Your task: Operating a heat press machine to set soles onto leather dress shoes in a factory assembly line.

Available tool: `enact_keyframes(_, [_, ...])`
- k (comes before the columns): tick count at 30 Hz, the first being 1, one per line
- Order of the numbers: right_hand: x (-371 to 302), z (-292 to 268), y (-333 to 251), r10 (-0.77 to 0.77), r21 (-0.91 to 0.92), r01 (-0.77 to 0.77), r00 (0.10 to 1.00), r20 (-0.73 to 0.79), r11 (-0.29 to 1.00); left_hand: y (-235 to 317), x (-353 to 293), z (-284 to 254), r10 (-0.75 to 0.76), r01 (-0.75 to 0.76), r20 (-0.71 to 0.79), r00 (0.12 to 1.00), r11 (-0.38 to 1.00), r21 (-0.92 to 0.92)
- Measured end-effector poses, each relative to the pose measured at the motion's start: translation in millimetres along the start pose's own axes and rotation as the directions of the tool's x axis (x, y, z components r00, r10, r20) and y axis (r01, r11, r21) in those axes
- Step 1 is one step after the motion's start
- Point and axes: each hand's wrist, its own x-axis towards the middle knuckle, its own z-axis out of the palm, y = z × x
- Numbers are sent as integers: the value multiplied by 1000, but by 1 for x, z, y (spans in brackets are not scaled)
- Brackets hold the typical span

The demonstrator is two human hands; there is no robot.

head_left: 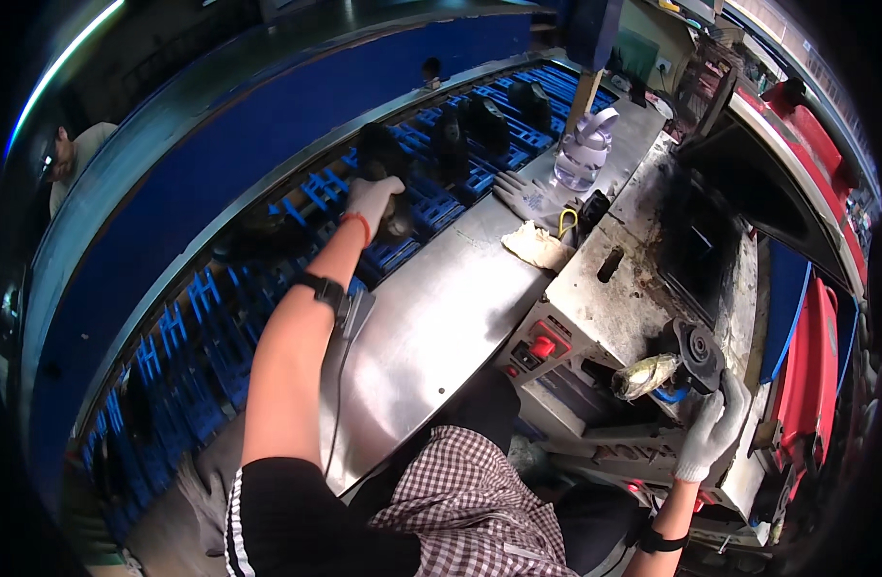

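My left hand point(374, 200), in a pale glove, reaches over a conveyor point(202, 306) of blue slats. Its fingers are closed on a dark shoe-like piece point(397, 219), partly hidden by the hand. Beside it stands another dark piece point(379, 149), with several similar ones farther along the slats. My right hand point(715, 430), also gloved, is at the machine on the right. Its fingers stretch up along the lower edge of a black round part point(695, 352), and whether they touch it I cannot tell. Next to that part sticks out a grip wrapped in yellowish material point(645, 376).
A metal worktop point(431, 313) runs between conveyor and machine point(595, 293). On it lie a clear bottle point(582, 154), a spare glove point(529, 197) and a cream cloth point(537, 246). A red switch point(544, 346) sits on the machine's front. Another person point(74, 159) is at far left.
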Motion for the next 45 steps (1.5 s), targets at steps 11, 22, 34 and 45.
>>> enact_keyframes(11, [-9, 8, 11, 65, 9, -65, 998, 4, 998, -59, 6, -19, 243, -172, -101, 965, 873, 457])
enact_keyframes(22, [-12, 19, 23, 64, 17, -64, 998, 14, 998, -76, 51, -245, -569, 175, -484, 665, 749, -639])
enact_keyframes(34, [-9, 15, 6, 72, 6, -72, 997, -33, 997, -57, 1, -191, -567, 367, -357, 742, 790, -491])
enact_keyframes(45, [15, 17, -43, 42, 206, 7, 971, -236, 979, -30, -175, -139, -280, 412, 306, 910, 540, -733])
